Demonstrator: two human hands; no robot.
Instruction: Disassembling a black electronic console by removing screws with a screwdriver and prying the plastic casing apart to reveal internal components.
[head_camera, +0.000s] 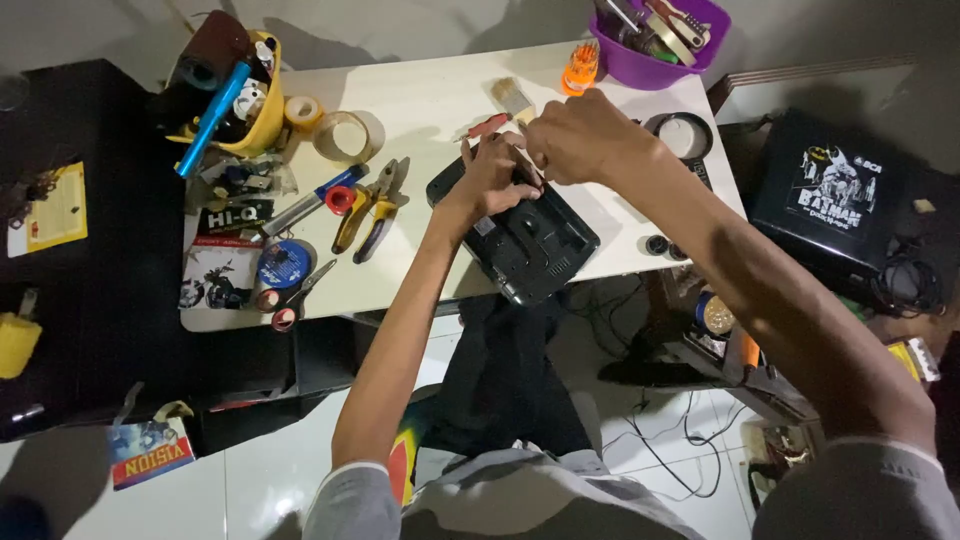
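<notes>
A black flat electronic device (530, 245) lies at an angle near the front edge of the white table (430, 100). My left hand (492, 178) presses on its upper left part and grips it there. My right hand (578, 135) hovers just above, fingers pinched at the device's top edge; what it holds is hidden. A red-handled tool (487, 126) and a small paintbrush (513, 97) lie just beyond my hands.
Yellow-handled pliers (368, 212), scissors (296, 293), tape rolls (343, 135), a yellow tub of tools (235, 95) and a blue tape roll (283, 264) crowd the table's left. A purple bowl of tools (660, 35) sits at the back right. A black box (835, 195) stands right of the table.
</notes>
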